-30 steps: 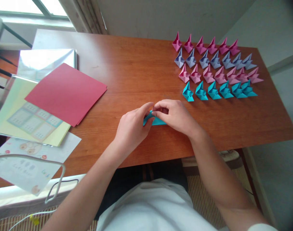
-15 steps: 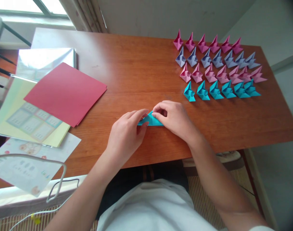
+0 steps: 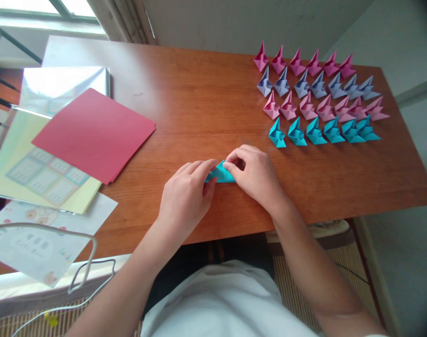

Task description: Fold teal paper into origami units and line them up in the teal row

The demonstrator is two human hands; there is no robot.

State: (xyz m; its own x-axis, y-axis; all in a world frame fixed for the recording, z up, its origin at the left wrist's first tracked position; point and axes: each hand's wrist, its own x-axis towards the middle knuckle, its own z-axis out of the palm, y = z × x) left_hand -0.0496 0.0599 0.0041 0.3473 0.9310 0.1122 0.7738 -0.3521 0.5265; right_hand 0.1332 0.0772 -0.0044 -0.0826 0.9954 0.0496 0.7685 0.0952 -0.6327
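Observation:
Between my two hands is a folded piece of teal origami paper (image 3: 223, 175), low and triangular, with its long edge toward me. My left hand (image 3: 188, 194) pinches its left end between thumb and fingers. At its upper right side, my right hand (image 3: 253, 175) has thumb and forefinger closed on the paper near the peak. The paper's two ends are partly hidden by my fingers. Both hands rest at the front part of the wooden table (image 3: 185, 103).
Rows of folded paper figures stand at the back right: magenta (image 3: 296, 63), lavender (image 3: 300, 84), pink (image 3: 307, 107) and teal (image 3: 315, 132). Red paper sheets (image 3: 94, 133) overlap a yellow pack (image 3: 18, 140) at left. A printed white sheet (image 3: 41, 243) and a grey curved bar (image 3: 92, 255) are nearer.
Both hands stay on the teal paper. The left hand has shifted slightly right, and less of the paper's right end shows. The camera view has moved a little.

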